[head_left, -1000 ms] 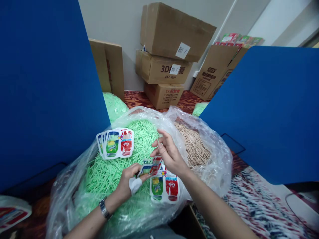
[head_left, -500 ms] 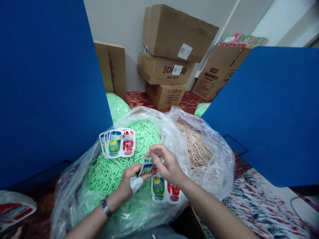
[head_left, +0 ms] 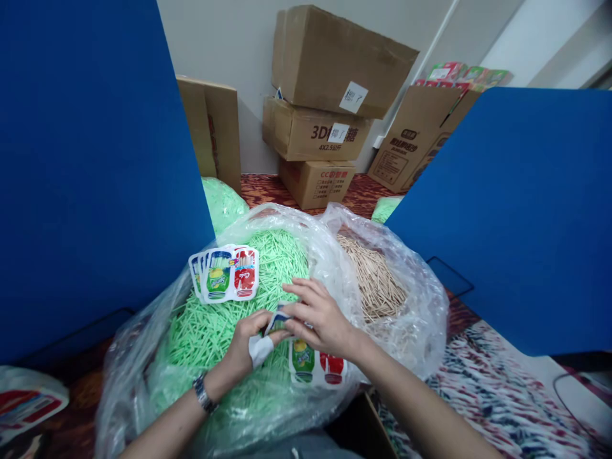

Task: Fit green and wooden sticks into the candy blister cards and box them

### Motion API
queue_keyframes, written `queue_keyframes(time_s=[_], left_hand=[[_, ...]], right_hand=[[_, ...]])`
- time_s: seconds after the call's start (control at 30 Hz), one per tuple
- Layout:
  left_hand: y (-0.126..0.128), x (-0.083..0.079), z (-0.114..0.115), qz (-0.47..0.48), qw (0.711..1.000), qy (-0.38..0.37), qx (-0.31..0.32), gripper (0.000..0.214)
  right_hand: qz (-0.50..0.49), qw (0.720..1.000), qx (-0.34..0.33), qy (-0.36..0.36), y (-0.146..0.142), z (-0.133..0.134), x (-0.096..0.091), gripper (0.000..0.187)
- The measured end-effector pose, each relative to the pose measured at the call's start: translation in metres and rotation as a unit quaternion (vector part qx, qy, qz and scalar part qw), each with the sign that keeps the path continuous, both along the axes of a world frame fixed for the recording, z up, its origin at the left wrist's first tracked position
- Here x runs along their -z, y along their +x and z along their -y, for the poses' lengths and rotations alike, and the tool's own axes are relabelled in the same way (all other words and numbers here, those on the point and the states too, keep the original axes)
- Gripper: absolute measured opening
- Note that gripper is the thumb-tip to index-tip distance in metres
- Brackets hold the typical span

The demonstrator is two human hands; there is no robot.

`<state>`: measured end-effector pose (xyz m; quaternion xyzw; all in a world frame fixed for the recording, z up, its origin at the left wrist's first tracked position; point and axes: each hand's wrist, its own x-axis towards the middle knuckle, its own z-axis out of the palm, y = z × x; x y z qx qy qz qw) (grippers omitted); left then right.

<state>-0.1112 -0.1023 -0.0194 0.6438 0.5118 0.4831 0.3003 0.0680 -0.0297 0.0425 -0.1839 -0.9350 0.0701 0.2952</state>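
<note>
My left hand point(head_left: 246, 338), with white tape or cloth around the thumb area, grips a small printed pouch point(head_left: 273, 323) by its edge. Over that pouch is my right hand point(head_left: 318, 315), its fingers stretched and apart, hiding much of it. Whether the right fingertips touch the pouch I cannot tell. Beneath both hands lie light green thin sticks point(head_left: 205, 335) in a large clear plastic bag point(head_left: 129, 382). A fanned stack of Sprite and Cola pouches point(head_left: 224, 274) rests on the sticks at upper left. Another such pouch point(head_left: 303, 363) lies below my right hand.
Brown sticks point(head_left: 373, 280) fill a second clear bag point(head_left: 425, 299) on the right. Blue panels point(head_left: 95, 159) stand on both sides. Stacked cardboard boxes point(head_left: 335, 64) are against the wall. A patterned cloth point(head_left: 473, 395) lies at lower right.
My right hand's fingers have straightened and spread over the pouch, covering more of it. My left hand stays nearly in place, still holding the pouch.
</note>
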Motion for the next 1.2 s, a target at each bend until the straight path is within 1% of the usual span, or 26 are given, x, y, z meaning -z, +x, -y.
queue_keyframes(time_s=[0.1,0.23,0.27,0.33,0.4,0.47,0.53,0.63,0.73,0.8,0.83,0.9,0.93,0.97,1.0,1.03,1.07,1.1,1.13,1.2], left_hand=[[0.0,0.0,0.001,-0.015,1.0,-0.02,0.012,0.02],[-0.002,0.004,0.002,0.004,0.999,-0.034,0.017,0.016],[-0.002,0.006,0.001,0.017,0.999,-0.045,0.014,0.016],[-0.002,0.008,-0.001,0.058,0.995,-0.082,0.006,0.02],[-0.001,0.009,-0.004,0.113,0.987,-0.113,0.004,0.025],[0.002,0.006,-0.006,0.152,0.981,-0.121,0.011,0.032],[0.005,0.002,-0.007,0.169,0.977,-0.127,0.021,0.031],[0.005,-0.004,-0.005,0.178,0.973,-0.148,0.008,0.023],[-0.006,-0.01,0.0,0.186,0.97,-0.156,-0.02,0.027],[-0.022,-0.016,0.0,0.19,0.968,-0.156,-0.052,0.032],[-0.033,-0.019,-0.002,0.186,0.968,-0.152,-0.08,0.036],[-0.057,-0.023,-0.008,0.153,0.969,-0.131,-0.141,0.044],[-0.071,-0.023,-0.012,0.113,0.971,-0.115,-0.177,0.046],[-0.083,-0.022,-0.017,0.048,0.968,-0.094,-0.228,0.047],[-0.095,-0.02,-0.021,-0.043,0.957,-0.071,-0.279,0.048],[-0.105,-0.016,-0.025,-0.143,0.937,-0.044,-0.316,0.052],[-0.112,-0.011,-0.028,-0.214,0.915,-0.019,-0.343,0.062],[-0.118,-0.006,-0.031,-0.258,0.899,-0.003,-0.355,0.072],[-0.121,0.0,-0.031,-0.289,0.89,0.001,-0.353,0.08],[-0.122,0.009,-0.031,-0.317,0.881,0.001,-0.35,0.086]], right_hand=[[0.016,0.999,-0.021,-0.026,-0.001,-0.001,-0.001,0.019],[0.025,0.995,-0.046,-0.081,0.001,-0.006,-0.002,0.022],[0.023,0.994,-0.042,-0.101,0.003,-0.008,-0.001,0.027],[0.02,0.989,-0.011,-0.144,0.006,-0.014,0.001,0.035],[0.027,0.983,0.023,-0.18,0.008,-0.019,0.004,0.026],[0.027,0.978,0.029,-0.205,0.007,-0.021,0.005,0.017],[0.005,0.976,0.02,-0.219,0.004,-0.019,0.004,0.017],[-0.026,0.967,0.013,-0.253,-0.002,-0.015,0.003,0.019],[-0.042,0.954,0.036,-0.296,-0.005,-0.014,0.008,0.034],[-0.051,0.949,0.05,-0.306,-0.006,-0.015,0.014,0.039],[-0.054,0.948,0.051,-0.309,-0.007,-0.017,0.018,0.038],[-0.053,0.948,0.051,-0.31,-0.007,-0.021,0.023,0.036],[-0.046,0.95,0.057,-0.304,-0.007,-0.024,0.025,0.035],[-0.031,0.954,0.069,-0.29,-0.007,-0.027,0.026,0.034],[-0.002,0.959,0.086,-0.268,-0.005,-0.029,0.027,0.032],[0.041,0.963,0.107,-0.242,-0.003,-0.031,0.027,0.029],[0.096,0.963,0.127,-0.216,0.001,-0.033,0.027,0.027],[0.157,0.958,0.142,-0.193,0.006,-0.034,0.027,0.025],[0.217,0.948,0.153,-0.175,0.012,-0.034,0.028,0.026],[0.306,0.925,0.166,-0.15,0.025,-0.032,0.029,0.035]])
